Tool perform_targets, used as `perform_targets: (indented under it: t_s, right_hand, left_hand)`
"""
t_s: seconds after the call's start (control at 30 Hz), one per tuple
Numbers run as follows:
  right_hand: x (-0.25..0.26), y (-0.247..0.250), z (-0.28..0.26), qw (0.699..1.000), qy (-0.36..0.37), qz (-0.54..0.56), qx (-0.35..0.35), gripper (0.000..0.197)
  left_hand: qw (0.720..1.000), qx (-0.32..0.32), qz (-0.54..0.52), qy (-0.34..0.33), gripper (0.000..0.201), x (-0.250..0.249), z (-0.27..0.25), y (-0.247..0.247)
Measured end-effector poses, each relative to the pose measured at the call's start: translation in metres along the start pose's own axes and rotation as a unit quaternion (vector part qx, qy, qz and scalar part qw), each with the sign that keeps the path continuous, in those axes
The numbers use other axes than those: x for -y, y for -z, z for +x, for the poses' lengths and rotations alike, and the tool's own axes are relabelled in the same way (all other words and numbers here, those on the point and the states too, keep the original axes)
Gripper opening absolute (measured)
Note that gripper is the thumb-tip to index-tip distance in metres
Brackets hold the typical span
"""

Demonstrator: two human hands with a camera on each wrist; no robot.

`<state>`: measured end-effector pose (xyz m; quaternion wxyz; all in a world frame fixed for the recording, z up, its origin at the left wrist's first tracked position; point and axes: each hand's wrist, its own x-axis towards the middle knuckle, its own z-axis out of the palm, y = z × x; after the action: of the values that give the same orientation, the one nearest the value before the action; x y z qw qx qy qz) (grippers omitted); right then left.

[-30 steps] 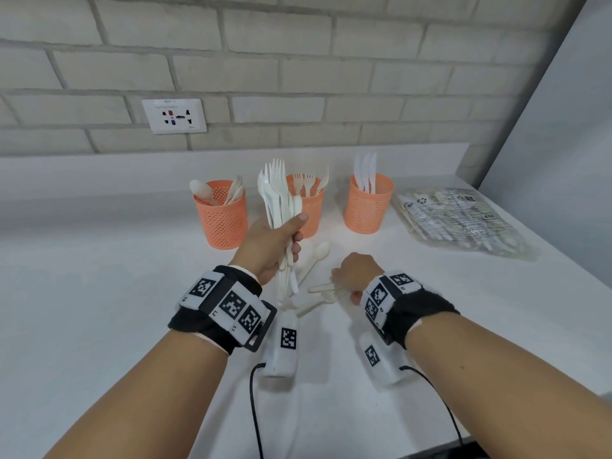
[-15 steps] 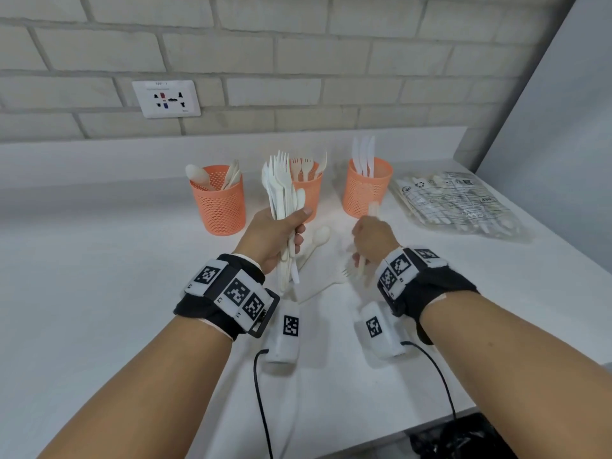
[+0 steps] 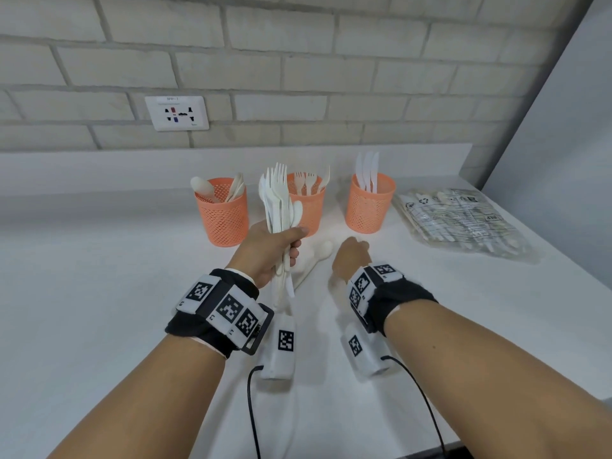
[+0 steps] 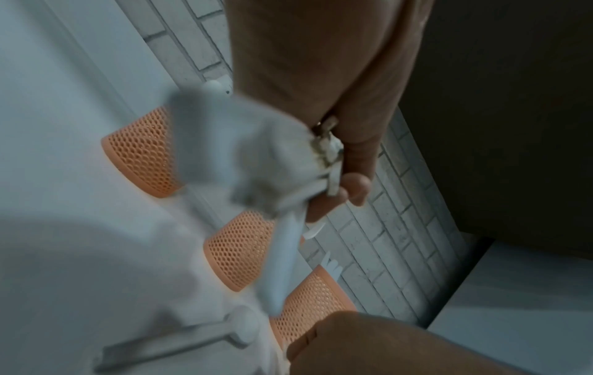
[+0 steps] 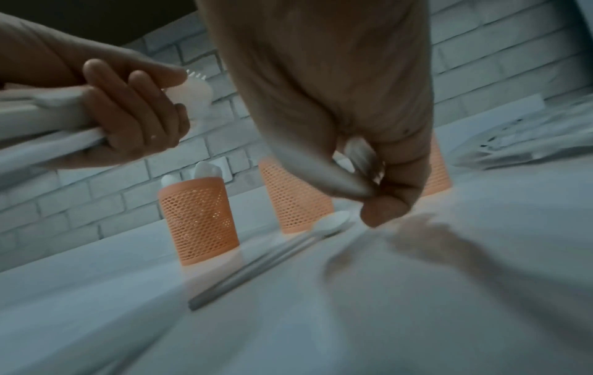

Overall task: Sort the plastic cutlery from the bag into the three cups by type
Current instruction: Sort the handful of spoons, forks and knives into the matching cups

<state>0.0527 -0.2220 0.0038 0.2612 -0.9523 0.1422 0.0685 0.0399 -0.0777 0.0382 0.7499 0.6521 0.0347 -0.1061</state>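
Three orange mesh cups stand in a row: the left cup (image 3: 222, 213) holds spoons, the middle cup (image 3: 309, 210) holds forks, the right cup (image 3: 367, 207) holds knives. My left hand (image 3: 291, 240) grips an upright bundle of white cutlery (image 3: 276, 200) in front of the middle cup. My right hand (image 3: 356, 248) hovers low before the right cup with its fingers curled. In the right wrist view it (image 5: 382, 192) pinches a blurred white piece of cutlery (image 5: 359, 152); its type is unclear. Two spoons (image 3: 326, 250) lie on the counter between my hands.
The clear bag of cutlery (image 3: 460, 220) lies to the right of the cups. A brick wall with a socket plate (image 3: 177, 112) backs the white counter (image 3: 99, 293). A grey panel rises on the right. Cables run from my wrist units toward the front edge.
My right hand took a piece off the counter, lifted it and moved it up toward the cups. The left hand kept its bundle almost still.
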Motion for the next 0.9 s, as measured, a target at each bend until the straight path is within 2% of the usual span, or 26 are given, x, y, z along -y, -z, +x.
perform_targets:
  t_s: [0.13, 0.27, 0.37, 0.43, 0.53, 0.6, 0.7, 0.8, 0.9]
  right_hand:
    - [0.021, -0.022, 0.014, 1.000, 0.022, 0.005, 0.007, 0.039]
    - [0.028, -0.043, 0.027, 0.993, -0.015, -0.116, 0.025, 0.057]
    - [0.023, -0.040, 0.033, 0.982, 0.010, -0.188, 0.028, 0.039]
    - [0.013, -0.030, 0.035, 0.980, 0.048, -0.190, 0.034, 0.036]
    - [-0.004, -0.007, 0.032, 0.987, 0.091, -0.115, 0.068, 0.037]
    - [-0.016, 0.007, 0.035, 0.987, 0.090, -0.081, 0.102, 0.035]
    - [-0.029, 0.028, 0.037, 0.982, 0.103, 0.075, 0.141, 0.033]
    - [-0.037, 0.049, 0.028, 0.938, 0.153, 0.274, 0.150, 0.033]
    - [-0.035, 0.065, 0.020, 0.857, 0.203, 0.440, 0.177, 0.037]
  left_hand:
    - [0.999, -0.033, -0.009, 0.001, 0.009, 0.000, 0.000, 0.003]
    - [0.999, -0.050, -0.016, -0.002, 0.009, 0.001, 0.001, 0.000]
    - [0.997, -0.064, -0.036, 0.006, 0.009, 0.003, 0.003, -0.002]
    - [0.997, -0.069, -0.042, 0.012, 0.009, 0.005, 0.004, -0.004]
    - [0.997, -0.069, -0.041, 0.019, 0.011, 0.008, 0.006, -0.009]
    - [0.996, -0.069, -0.052, 0.022, 0.013, 0.009, 0.009, -0.012]
    - [0.993, -0.074, -0.080, 0.039, 0.015, 0.011, 0.015, -0.017]
    - [0.991, -0.071, -0.107, 0.048, 0.016, 0.014, 0.020, -0.028]
    - [0.987, -0.048, -0.149, 0.032, 0.023, 0.014, 0.025, -0.044]
